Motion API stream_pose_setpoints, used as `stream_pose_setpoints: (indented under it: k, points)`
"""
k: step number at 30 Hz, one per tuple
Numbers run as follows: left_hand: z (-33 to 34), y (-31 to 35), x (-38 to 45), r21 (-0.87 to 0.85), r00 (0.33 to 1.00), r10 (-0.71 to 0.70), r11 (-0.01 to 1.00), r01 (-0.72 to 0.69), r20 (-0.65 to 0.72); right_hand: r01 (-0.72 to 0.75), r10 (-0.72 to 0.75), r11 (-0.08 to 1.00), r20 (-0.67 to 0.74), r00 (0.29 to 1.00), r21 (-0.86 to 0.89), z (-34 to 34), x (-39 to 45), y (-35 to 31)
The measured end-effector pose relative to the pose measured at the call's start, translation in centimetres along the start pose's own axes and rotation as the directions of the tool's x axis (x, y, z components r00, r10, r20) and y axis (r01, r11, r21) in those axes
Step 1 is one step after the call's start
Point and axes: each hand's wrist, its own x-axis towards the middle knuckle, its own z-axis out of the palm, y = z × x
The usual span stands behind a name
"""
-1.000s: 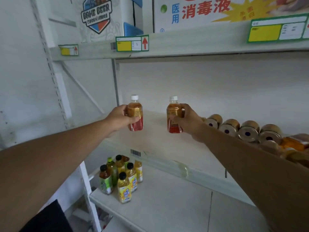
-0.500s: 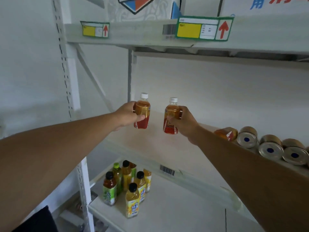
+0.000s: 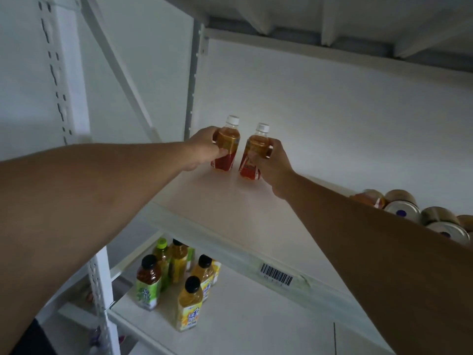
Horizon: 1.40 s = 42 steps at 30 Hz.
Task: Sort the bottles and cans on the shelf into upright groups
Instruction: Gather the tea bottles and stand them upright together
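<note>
Two small amber tea bottles with white caps and red labels stand side by side at the back left of the middle shelf (image 3: 230,208). My left hand (image 3: 204,147) is wrapped around the left bottle (image 3: 228,140), whose base rests on or just above the shelf. My right hand (image 3: 273,162) grips the right bottle (image 3: 254,149), which leans slightly left. Several gold cans (image 3: 401,210) lie on their sides at the shelf's right edge, partly hidden behind my right forearm.
On the lower shelf (image 3: 243,329) stands a cluster of several upright juice and tea bottles (image 3: 176,275) with dark caps. A white perforated upright post (image 3: 99,285) rises at the left. A barcode sticker (image 3: 276,274) marks the middle shelf's front rail.
Both hands have carried the two bottles down and back to the shelf's rear left corner, closer together. The camera has tilted down, so the upper shelf's labels are out of view.
</note>
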Motion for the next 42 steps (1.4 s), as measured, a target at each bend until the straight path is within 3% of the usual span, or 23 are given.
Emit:
stream_pose_setpoints:
  k: [5, 12, 23, 26, 30, 34, 38, 42]
  points:
    - [1.3, -0.7, 1.4, -0.049, 1.0, 0.021, 0.999, -0.021, 0.014, 0.014, -0.015, 0.997, 0.023, 1.0, 0.071, 0.1, 0.9, 1.1]
    - [3.3, -1.8, 1.8, 0.11, 0.992, 0.128, 0.986, -0.129, 0.01, 0.077, -0.078, 0.994, 0.012, 0.997, 0.079, 0.8, 1.2, 2.5]
    - [3.5, -1.4, 1.3, 0.158, 0.993, 0.021, 0.987, -0.039, 0.118, 0.05, -0.05, 0.999, 0.04, 0.998, -0.017, 0.6, 1.0, 2.5]
    - [2.0, -0.9, 0.3, 0.301, 0.991, -0.022, 0.954, -0.018, 0.131, 0.011, -0.006, 0.993, 0.043, 0.999, -0.116, -0.3, 0.9, 2.3]
    - [-1.4, 0.0, -1.4, 0.612, 0.994, 0.01, 0.787, -0.078, 0.113, 0.062, -0.023, 0.887, 0.092, 0.996, -0.458, -2.3, 0.2, 2.4]
    - [-3.4, 0.9, -2.6, 0.737, 0.994, 0.03, 0.669, -0.096, 0.103, 0.15, -0.04, 0.71, 0.173, 0.984, -0.689, -4.2, -1.2, 1.8]
    - [-4.0, 1.3, -4.2, 0.761, 0.993, 0.053, 0.638, -0.117, 0.108, 0.212, -0.057, 0.564, 0.219, 0.974, -0.798, -5.5, -3.2, 1.3]
    - [-3.2, 2.0, -6.8, 0.78, 0.993, 0.045, 0.614, -0.117, 0.113, 0.232, -0.058, 0.528, 0.238, 0.969, -0.817, -6.8, -6.3, 0.7]
